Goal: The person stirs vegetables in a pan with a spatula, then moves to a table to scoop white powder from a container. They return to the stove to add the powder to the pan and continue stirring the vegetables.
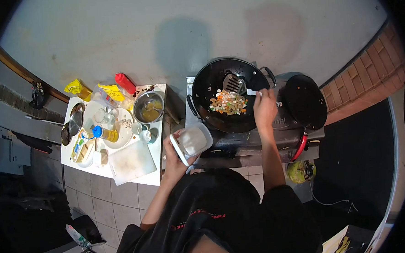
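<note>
My right hand (265, 108) is closed around the white handle of a slotted spatula (233, 83). Its dark slotted head is over the inside of a large black wok (209, 82), just behind a pile of chopped, mixed-colour food (228, 103). At the wok's front left, my left hand (171, 159) grips a clear plastic container (197, 140) with something white inside. The container's white-rimmed lid (179, 149) stands up on edge along its left side, by my fingers.
Right of the wok lies a black pan (304, 102). A white table (145, 176) at left carries a cutting board (132, 163), a metal bowl (148, 107), a plate (123, 126), a red bottle (125, 83) and a blue-capped oil bottle (106, 133). A green gas cylinder (300, 171) stands below the stove.
</note>
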### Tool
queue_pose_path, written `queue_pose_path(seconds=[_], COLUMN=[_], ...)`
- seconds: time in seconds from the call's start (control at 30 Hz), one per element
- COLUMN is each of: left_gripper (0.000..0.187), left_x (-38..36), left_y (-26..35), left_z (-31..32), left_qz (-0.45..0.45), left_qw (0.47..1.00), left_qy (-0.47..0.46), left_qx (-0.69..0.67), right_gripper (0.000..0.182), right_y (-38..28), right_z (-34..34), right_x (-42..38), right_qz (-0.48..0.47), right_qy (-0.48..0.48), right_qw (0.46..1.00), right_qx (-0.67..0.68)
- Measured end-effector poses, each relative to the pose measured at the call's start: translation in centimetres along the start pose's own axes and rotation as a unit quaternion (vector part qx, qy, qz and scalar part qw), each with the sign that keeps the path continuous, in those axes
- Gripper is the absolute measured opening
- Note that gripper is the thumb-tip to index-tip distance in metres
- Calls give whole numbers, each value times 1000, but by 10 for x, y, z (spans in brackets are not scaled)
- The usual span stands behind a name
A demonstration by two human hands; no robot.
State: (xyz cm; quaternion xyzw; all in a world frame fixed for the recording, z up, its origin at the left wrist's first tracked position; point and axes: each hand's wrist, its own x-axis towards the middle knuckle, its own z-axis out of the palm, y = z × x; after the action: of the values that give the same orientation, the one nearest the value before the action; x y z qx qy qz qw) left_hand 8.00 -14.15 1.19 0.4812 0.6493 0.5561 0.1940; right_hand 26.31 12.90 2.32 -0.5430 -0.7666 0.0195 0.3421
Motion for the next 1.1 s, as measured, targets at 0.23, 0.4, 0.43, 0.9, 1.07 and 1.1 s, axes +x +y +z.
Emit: queue_pose_path(seconds=[0.23, 0.4, 0.43, 0.9, 1.07, 1.1], left_gripper=[84, 84, 83, 77, 79, 80], left_x=[-7, -3, 0, 5, 1, 1], left_y=[9, 10, 13, 13, 9, 8], left_z=[-4, 3, 3, 8, 8, 9], left_qz=[-38, -35, -16, 25, 31, 29], left_qw=[999, 999, 1000, 999, 999, 999], left_qy=[30, 20, 7, -32, -28, -12], left_qx=[10, -2, 0, 10, 6, -9], right_gripper=[14, 8, 9, 10, 11, 12], right_y=[-44, -96, -103, -106, -92, -86], right_z=[-83, -90, -89, -73, -66, -62], right_x=[-27, -71, -78, -95, -89, -89], right_qz=[4, -144, -140, -112, 5, 29], right_qy=[-52, -143, -164, -218, -273, -291], right_qw=[982, 912, 915, 889, 853, 830], right_qx=[183, 357, 340, 386, 444, 474])
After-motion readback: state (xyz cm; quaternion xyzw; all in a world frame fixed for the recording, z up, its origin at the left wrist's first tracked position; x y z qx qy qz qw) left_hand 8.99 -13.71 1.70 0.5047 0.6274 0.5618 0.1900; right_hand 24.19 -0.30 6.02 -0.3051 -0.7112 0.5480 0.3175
